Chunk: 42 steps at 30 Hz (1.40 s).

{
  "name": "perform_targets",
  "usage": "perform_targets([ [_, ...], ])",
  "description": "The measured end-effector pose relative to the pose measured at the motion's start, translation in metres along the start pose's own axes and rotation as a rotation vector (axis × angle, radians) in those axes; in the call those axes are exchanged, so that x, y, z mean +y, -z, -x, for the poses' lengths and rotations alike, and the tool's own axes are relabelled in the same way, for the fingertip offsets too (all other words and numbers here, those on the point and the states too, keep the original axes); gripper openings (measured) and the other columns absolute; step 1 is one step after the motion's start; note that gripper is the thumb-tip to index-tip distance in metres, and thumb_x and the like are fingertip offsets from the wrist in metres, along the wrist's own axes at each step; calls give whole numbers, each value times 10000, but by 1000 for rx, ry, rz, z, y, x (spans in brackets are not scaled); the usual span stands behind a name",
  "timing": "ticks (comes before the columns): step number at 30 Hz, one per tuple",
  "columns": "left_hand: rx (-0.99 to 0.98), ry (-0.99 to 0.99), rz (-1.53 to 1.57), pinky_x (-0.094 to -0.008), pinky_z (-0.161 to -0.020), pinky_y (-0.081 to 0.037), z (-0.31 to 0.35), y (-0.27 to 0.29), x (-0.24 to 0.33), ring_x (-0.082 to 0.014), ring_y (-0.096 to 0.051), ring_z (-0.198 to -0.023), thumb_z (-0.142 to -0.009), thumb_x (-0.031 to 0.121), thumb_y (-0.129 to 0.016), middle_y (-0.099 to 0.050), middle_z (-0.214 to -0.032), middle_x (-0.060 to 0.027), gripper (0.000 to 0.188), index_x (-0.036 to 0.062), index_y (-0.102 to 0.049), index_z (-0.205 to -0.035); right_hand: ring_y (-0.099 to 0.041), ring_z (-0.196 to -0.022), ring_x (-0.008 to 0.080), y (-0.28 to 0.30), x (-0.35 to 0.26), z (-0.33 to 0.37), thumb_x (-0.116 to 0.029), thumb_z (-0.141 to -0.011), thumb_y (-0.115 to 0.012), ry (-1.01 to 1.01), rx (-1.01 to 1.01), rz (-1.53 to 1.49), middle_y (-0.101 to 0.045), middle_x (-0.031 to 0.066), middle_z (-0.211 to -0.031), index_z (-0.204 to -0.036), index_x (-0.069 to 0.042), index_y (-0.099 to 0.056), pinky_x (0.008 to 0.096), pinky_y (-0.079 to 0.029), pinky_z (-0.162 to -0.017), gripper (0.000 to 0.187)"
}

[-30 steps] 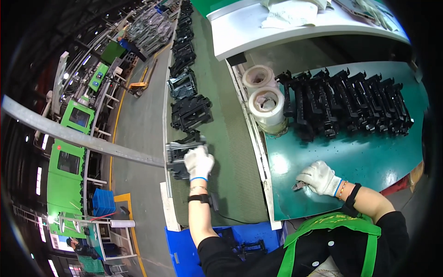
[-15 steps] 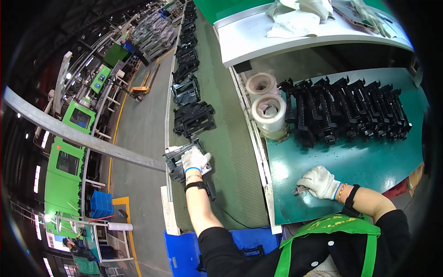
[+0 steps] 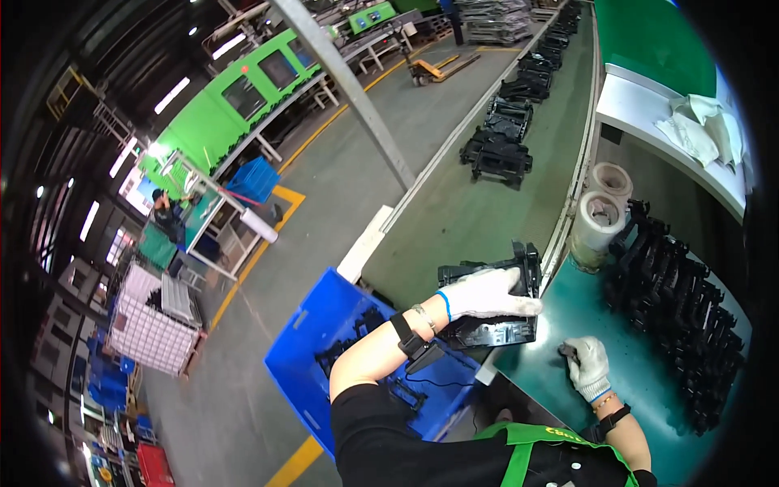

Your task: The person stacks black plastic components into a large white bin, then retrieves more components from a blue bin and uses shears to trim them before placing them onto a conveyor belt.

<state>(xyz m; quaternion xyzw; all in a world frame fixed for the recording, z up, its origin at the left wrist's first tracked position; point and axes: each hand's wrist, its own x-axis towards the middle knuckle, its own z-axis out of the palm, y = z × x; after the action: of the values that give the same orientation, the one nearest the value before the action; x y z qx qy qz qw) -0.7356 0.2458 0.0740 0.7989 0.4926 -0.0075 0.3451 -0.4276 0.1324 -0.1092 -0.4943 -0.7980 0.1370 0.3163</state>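
My left hand (image 3: 487, 294), in a white knitted glove with a blue cuff, grips a black moulded plastic part (image 3: 491, 333). The part is a rectangular frame with a glossy face, and my hand covers much of it. It is at the near end of the green conveyor belt (image 3: 442, 227), by the table corner; I cannot tell whether it touches either. Above the green tabletop (image 3: 535, 373), my gloved right hand (image 3: 588, 369) is closed, with the tip of a small dark object (image 3: 565, 350) showing at its fingers. Its kind cannot be made out.
More black parts (image 3: 497, 154) line the belt farther off. A tight row of them (image 3: 673, 316) stands on the table, beside two rolls of clear film (image 3: 599, 219). Below the belt end, a blue bin (image 3: 304, 341) holds black parts. A metal post (image 3: 349, 97) rises beyond the belt.
My left hand has brought the black part along the belt toward me and to the right, next to the table. The view has swung left, showing more of the blue bin.
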Motion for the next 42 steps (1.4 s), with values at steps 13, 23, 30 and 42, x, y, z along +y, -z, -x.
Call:
perform_targets([
  [13, 112, 130, 566, -387, -912, -536, -15, -140, 156, -270, -693, -1021, -912, 757, -586, -718, -1081, -189, 844, -26, -628, -1228, -476, -1393, 248, 69, 0, 111, 19, -993, -515, -242, 216, -796, -428, 180, -1573, -1580, 36, -306, 359, -384, -1159, 623],
  [23, -115, -221, 413, -385, -912, -541, -39, -197, 221, -298, -683, -1062, -913, 449, -702, -715, -1142, -185, 496, 7, -708, -1138, -417, -1468, 275, 110, 50, 225, -43, -1025, -537, -719, 417, -787, -400, 180, -1614, -1595, 49, -276, 389, -333, -1212, 633],
  [30, 279, 2, 208, -394, -859, -544, -76, -174, 150, -316, -705, -988, -943, 330, -669, -733, -1051, -180, 349, 19, -736, -1086, -556, -1283, 167, 113, 69, 225, -102, -1026, -583, -643, 369, -647, -453, 117, -1591, -1593, 6, -323, 326, -538, -933, 634],
  [42, 374, -210, -340, -463, -867, -560, -69, -221, 197, -384, -702, -980, -883, 410, -739, -727, -1035, -208, 555, 13, -653, -1261, -666, -992, 398, 190, 12, 233, -170, -933, -708, -647, 198, 68, -687, 168, -1101, -1251, -69, -626, 453, -542, -876, 344],
])
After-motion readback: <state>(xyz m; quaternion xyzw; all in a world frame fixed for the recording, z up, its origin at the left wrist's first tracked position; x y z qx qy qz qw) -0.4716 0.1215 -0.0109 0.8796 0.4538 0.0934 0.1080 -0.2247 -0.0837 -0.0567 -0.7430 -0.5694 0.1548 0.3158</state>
